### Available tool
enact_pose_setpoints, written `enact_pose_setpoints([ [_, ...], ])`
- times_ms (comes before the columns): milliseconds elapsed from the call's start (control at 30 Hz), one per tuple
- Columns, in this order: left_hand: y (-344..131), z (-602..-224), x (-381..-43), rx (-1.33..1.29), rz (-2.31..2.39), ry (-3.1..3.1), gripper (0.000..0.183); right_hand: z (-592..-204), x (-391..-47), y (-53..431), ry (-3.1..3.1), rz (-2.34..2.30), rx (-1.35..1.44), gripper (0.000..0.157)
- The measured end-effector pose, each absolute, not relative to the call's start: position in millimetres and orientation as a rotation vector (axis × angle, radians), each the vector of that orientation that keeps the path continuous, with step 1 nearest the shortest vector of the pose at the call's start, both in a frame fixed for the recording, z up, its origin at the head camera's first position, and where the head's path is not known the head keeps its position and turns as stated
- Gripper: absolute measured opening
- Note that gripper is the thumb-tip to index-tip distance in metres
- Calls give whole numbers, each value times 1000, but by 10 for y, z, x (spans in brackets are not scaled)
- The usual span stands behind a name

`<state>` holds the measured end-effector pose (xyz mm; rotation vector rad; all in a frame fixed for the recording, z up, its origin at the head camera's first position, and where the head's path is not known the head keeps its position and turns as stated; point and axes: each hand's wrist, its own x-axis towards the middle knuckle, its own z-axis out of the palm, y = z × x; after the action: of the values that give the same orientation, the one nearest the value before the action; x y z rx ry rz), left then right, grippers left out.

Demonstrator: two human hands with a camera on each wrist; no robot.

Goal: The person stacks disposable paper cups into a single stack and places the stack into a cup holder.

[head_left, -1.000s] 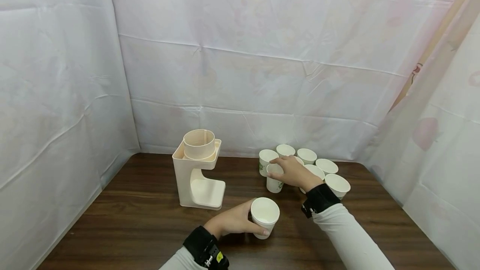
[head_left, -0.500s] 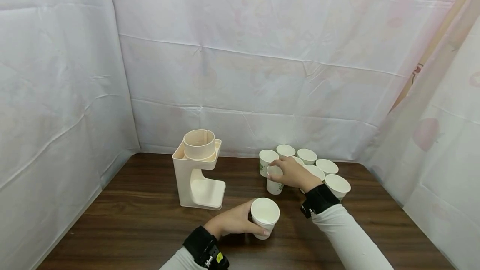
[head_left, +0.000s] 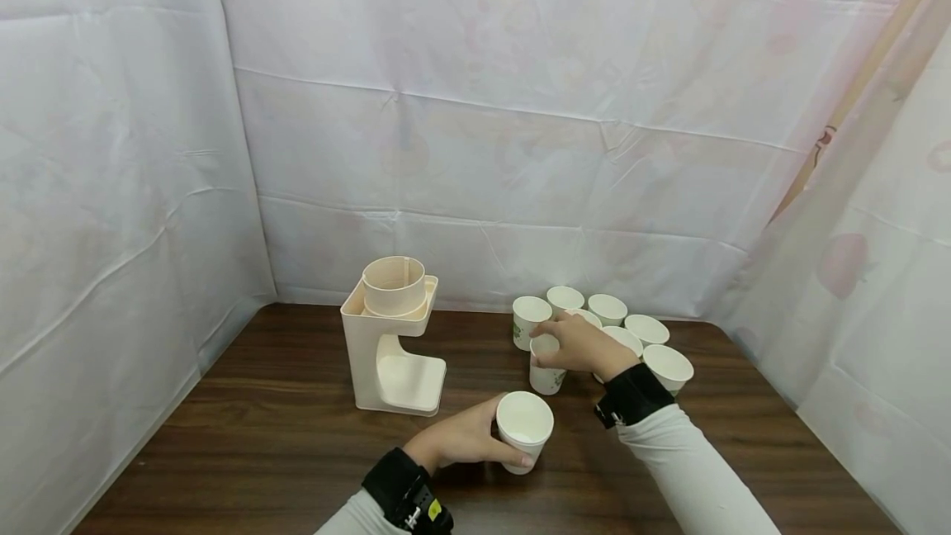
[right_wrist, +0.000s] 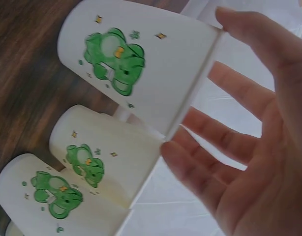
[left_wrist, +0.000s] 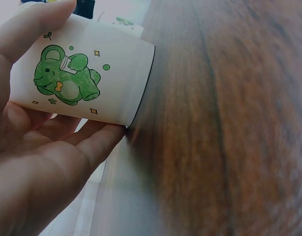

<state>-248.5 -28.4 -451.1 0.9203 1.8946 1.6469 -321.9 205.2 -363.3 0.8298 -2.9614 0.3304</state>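
My left hand (head_left: 468, 436) is wrapped around a white paper cup (head_left: 525, 419) near the front of the table. In the left wrist view, a green bear print (left_wrist: 67, 76) shows on its side and its base sits at the wood surface. My right hand (head_left: 583, 343) pinches the rim of a second paper cup (head_left: 546, 376) with thumb and fingers. This cup stands upright at the near left of the cup group; the right wrist view shows its green bear (right_wrist: 114, 61) and the thumb (right_wrist: 239, 22) at the rim. Inside, the left cup looks white.
Several more paper cups, such as one at the back left (head_left: 531, 316) and one at the right (head_left: 669, 366), stand close around my right hand. A cream-coloured stand (head_left: 364, 362) with a round cup-like top (head_left: 394, 291) is at the left. White cloth (head_left: 475, 147) encloses the brown table (head_left: 245, 436).
The cup in my right hand has slid slightly toward me, away from the other cups. My left hand and its cup have stayed in place.
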Motion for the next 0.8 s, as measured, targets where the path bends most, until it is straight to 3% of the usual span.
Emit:
enact_pose_setpoints([
  [467, -281, -4523, -2491, 920, 1647, 1901, 69, -3628, -3164, 2024, -3102, 358, 785, 52],
  [800, -269, -4539, -2496, 925, 1651, 1909, 68, -3629, -3123, 2037, -3050, 342, 870, 48],
])
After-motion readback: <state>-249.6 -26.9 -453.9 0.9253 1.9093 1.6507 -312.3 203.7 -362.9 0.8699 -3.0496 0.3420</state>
